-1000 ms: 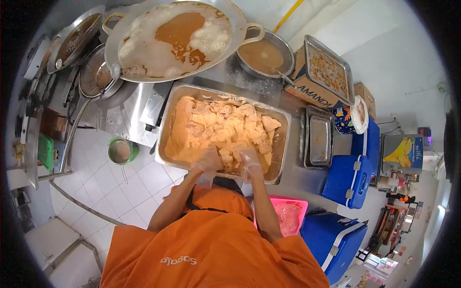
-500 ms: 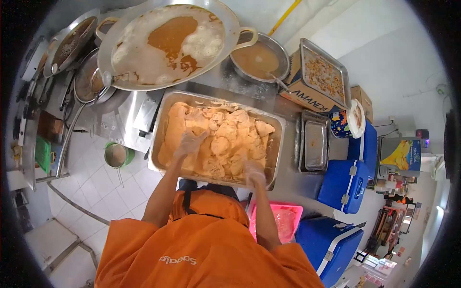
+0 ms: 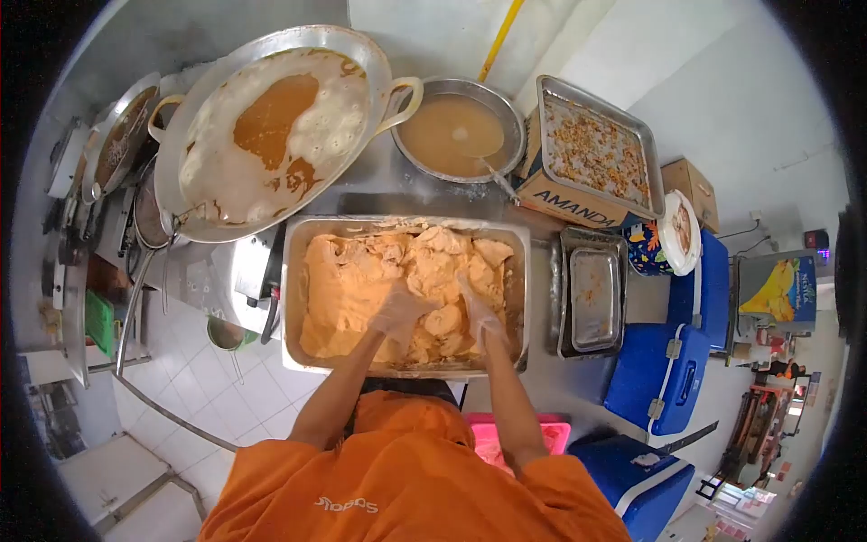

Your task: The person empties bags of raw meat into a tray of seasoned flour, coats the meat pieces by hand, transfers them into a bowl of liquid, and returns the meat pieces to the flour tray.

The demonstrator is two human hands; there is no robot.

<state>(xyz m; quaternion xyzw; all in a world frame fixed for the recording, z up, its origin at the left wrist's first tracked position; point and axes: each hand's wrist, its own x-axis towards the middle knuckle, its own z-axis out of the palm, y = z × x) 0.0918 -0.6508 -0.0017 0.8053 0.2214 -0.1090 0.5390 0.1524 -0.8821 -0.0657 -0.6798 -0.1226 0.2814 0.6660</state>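
A deep metal tray [image 3: 291, 298] holds orange-tinted flour [image 3: 339, 312] and several coated lumps that look like chicken pieces [image 3: 438, 242]. Both my hands wear clear plastic gloves. My left hand [image 3: 399, 312] rests among the pieces near the tray's middle, fingers stretched toward the right and partly dusted with flour. Along the right side of the pile lies my right hand [image 3: 485, 318], its fingers extended away from me against the lumps. A rounded coated piece [image 3: 444, 321] sits between the two hands. Neither hand is visibly wrapped around a piece.
A large wok [image 3: 275, 135] of foaming oil stands at the back left. Beside it is a metal bowl of cloudy liquid [image 3: 452, 135]. Crumbs lie on a tray [image 3: 596, 144] atop a cardboard box [image 3: 569, 199]. Stacked trays [image 3: 593, 298] and a blue cooler [image 3: 657, 370] are at right.
My left hand has shifted right within the tray and my right hand has come inward, so the two are closer together around the pieces. The camera view has also tilted.
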